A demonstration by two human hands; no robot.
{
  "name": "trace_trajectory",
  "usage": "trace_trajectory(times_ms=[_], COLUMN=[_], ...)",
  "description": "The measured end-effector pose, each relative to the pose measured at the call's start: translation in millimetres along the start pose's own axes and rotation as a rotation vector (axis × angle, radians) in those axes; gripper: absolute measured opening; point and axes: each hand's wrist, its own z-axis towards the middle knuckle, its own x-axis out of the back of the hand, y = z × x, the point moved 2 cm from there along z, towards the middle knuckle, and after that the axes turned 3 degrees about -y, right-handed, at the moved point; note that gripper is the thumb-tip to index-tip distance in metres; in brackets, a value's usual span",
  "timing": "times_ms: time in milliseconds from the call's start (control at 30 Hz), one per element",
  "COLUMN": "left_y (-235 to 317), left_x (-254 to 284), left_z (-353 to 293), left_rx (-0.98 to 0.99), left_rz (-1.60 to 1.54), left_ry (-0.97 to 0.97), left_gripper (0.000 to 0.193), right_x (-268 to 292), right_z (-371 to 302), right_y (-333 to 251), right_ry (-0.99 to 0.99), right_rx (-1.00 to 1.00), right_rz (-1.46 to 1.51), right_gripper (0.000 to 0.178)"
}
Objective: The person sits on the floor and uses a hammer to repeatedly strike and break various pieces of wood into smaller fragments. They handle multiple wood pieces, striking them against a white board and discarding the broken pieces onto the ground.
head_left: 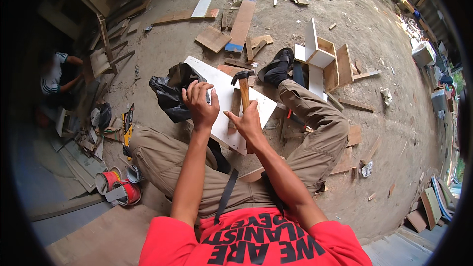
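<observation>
R hand (250, 122) closed on hammer (244, 92) handle, head past fingers; L hand (202, 104) curled, grip unclear.

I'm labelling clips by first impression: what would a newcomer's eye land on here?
Likely the bright red shirt along the bottom edge. Then, near the centre, the hammer in the right hand over a white board, with a black bag at the board's left.

The dusty grey-brown floor (394, 138) carries a long brown wooden plank with a blue end (242, 23), a square brown wooden board (213, 39), an open white-and-wood box frame (331, 71) and a crumpled white scrap (387, 97).
</observation>
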Motion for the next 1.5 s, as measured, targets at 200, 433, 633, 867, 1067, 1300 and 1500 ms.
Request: trace_trajectory(times_ms=[200,433,633,867,1067,1300,1500], left_y=[17.1,52.8,94.6,108.7,124.5,142.0,110.7], left_x=[21.5,32.3,48.5,39.8,49.7,86.4,63.4], left_z=[17.0,32.2,38.9,33.6,23.1,27.2,9.8], left_rx=[-0.076,-0.085,-0.221,-0.273,-0.246,-0.252,-0.088], left_rz=[-0.13,-0.361,-0.517,-0.51,-0.593,-0.643,-0.621], left_ry=[0.135,0.203,0.217,0.153,0.116,0.115,-0.273], left_gripper=[0.011,0.01,0.011,0.012,0.011,0.009,0.021], right_x=[-24.2,101.1,290.8,396.5,343.7,281.1,234.1], right_z=[6.6,-17.4,-136.6,-243.2,-252.9,-220.8,-177.1], right_y=[1.3,-5.1,-26.8,16.0,-28.3,-98.5,-88.5], right_ry=[0.125,0.228,0.783,1.181,1.024,0.439,0.17], right_rx=[0.096,-0.016,0.045,-0.125,0.278,0.364,0.187], right_rz=[-0.103,0.122,-0.046,0.018,0.62,0.804,0.812], right_gripper=[0.071,0.068,0.069,0.056,0.032,0.036,0.034])
